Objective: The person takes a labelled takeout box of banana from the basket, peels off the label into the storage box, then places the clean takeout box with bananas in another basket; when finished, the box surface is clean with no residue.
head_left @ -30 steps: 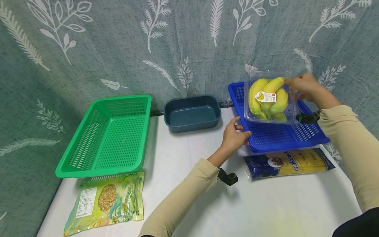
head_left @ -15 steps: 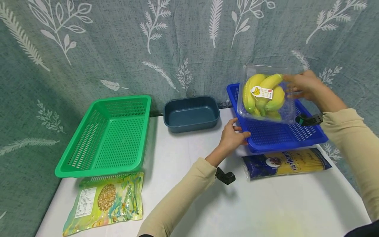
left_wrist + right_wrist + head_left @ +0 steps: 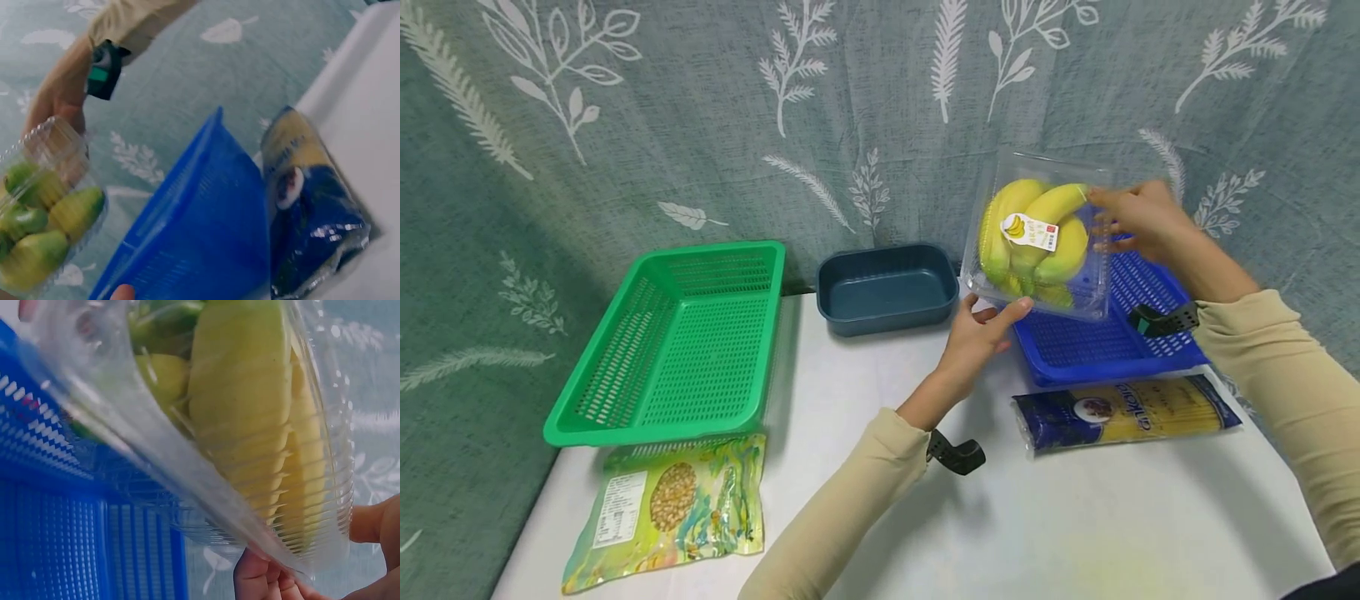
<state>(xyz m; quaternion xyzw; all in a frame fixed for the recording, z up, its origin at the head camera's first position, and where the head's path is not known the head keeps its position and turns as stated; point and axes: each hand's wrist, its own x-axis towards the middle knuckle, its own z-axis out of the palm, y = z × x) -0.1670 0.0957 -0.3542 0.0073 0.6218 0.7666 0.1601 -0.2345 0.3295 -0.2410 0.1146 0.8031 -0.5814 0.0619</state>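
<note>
My right hand [image 3: 1150, 221] grips the right side of a clear plastic box of bananas [image 3: 1060, 254], raised and tilted above the blue basket [image 3: 1067, 362]. The right wrist view has thumb and fingers of the right hand [image 3: 375, 540] pinching the box's ribbed end. My left hand [image 3: 968, 337] is just below the box's lower left corner, beside the basket's left rim, thumb and fingers spread. Whether its thumb touches the box or the rim is hard to tell. In the left wrist view only a thumb tip [image 3: 123, 292] shows, against the blue basket.
A spaghetti pack [image 3: 1127, 412] lies in front of the blue basket. Further left are a dark teal tub [image 3: 887, 317], a green basket [image 3: 763, 333] and a bag of corn kernels [image 3: 673, 517]. A patterned curtain [image 3: 880, 108] hangs behind the white table [image 3: 1037, 525].
The banana box has moved left and up in my right hand, and tilted more. My left hand has come off the blue basket's rim, slightly leftward. The basket's right corner has shifted left.
</note>
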